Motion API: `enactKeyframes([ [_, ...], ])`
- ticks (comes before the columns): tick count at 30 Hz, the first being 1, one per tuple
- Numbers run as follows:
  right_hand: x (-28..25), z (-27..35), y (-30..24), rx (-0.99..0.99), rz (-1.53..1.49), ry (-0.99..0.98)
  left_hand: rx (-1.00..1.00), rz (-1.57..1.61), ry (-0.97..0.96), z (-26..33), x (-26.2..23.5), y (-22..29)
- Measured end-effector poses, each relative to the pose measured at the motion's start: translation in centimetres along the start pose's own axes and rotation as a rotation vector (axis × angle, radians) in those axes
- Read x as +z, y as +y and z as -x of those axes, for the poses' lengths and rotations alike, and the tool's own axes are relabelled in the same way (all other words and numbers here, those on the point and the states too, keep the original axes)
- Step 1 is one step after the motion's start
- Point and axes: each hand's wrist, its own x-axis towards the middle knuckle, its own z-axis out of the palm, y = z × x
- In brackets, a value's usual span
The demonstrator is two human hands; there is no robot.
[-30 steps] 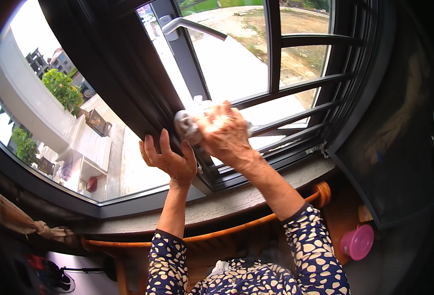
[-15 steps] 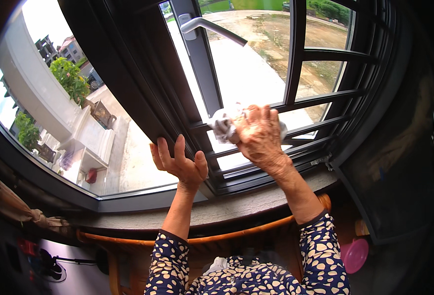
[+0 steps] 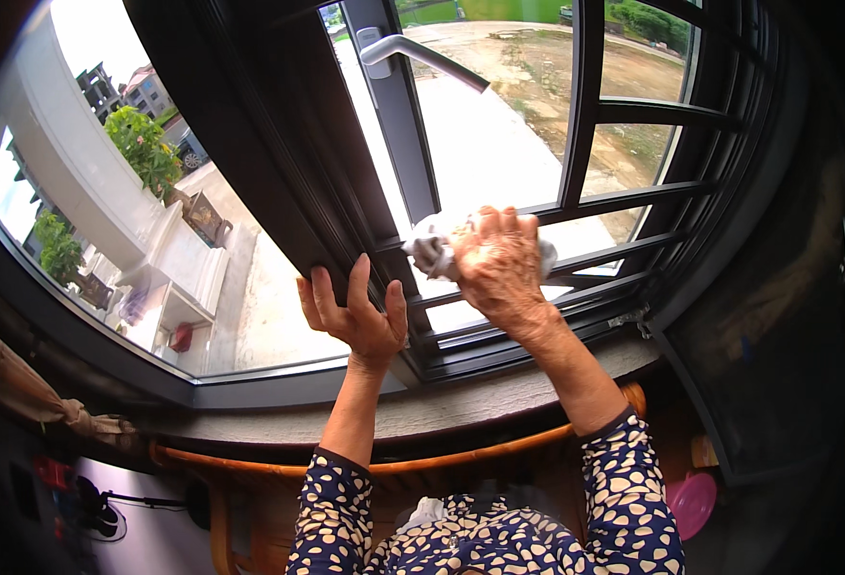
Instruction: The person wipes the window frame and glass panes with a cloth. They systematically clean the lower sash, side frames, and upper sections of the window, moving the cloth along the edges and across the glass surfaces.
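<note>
A crumpled white and grey cloth (image 3: 434, 251) is bunched under my right hand (image 3: 502, 264), whose fingers are curled over it. The cloth lies against a horizontal bar of the dark window grille (image 3: 624, 199). My left hand (image 3: 357, 311) rests with spread fingers against the dark upright window frame (image 3: 293, 206), holding nothing. Above the cloth, a silver window handle (image 3: 422, 54) sticks out from its upright. Part of the cloth is hidden beneath my right palm.
Below the window runs a pale sill (image 3: 499, 401), with a wooden rail (image 3: 422, 468) in front of it. A dark swung-open panel (image 3: 767, 326) stands at the right. A tied curtain (image 3: 68, 412) hangs at lower left, and a pink basin (image 3: 695, 505) sits low at right.
My right hand and the cloth have shifted very slightly left along the bar. My left hand stays on the frame, its fingers a little changed. The whole view has moved slightly.
</note>
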Motion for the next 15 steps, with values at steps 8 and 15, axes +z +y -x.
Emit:
enactKeyframes([
  [8, -1.8, 1.4, 3.7, 0.082, -0.039, 0.078, 0.005, 0.014, 0.032, 0.3, 0.4, -0.1],
  [15, -4.6, -8.9, -2.0, 0.155, -0.643, 0.523, -0.036, 0.086, 0.048, 0.5, 0.1, -0.4],
])
